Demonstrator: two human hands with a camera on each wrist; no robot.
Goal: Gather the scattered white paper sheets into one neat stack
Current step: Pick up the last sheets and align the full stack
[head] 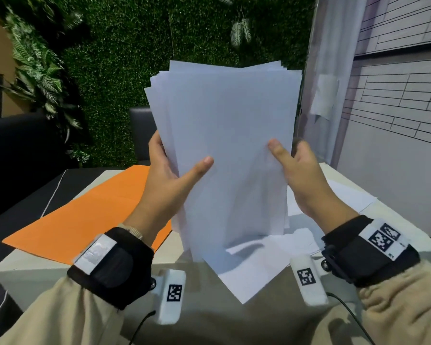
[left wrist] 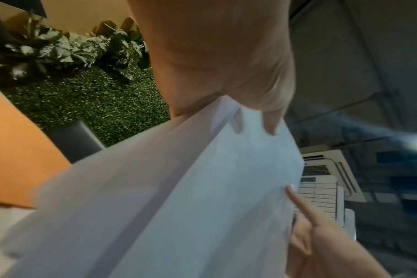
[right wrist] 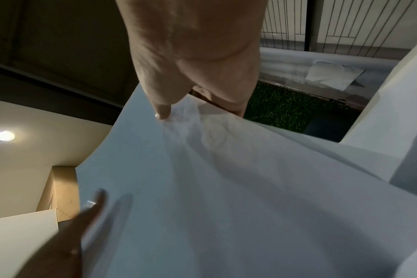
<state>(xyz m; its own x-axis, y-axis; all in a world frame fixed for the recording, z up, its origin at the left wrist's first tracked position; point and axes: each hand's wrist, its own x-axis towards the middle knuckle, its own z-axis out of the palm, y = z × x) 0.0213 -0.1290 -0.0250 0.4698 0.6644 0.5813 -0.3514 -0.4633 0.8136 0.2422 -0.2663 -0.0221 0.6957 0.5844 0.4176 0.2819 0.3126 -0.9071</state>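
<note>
The left hand and right hand each pinch a side edge of the sheaf of white sheets, held upright between them above the table. Squaring looks underway: top edges still fan. Next, likely tap the bottom edge level, then collect the loose sheets below the right hand.

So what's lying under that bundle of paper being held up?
Loose white sheets lie on the table below the bundle, and an orange folder sits beside them. The bundle covers what lies directly behind it.
</note>
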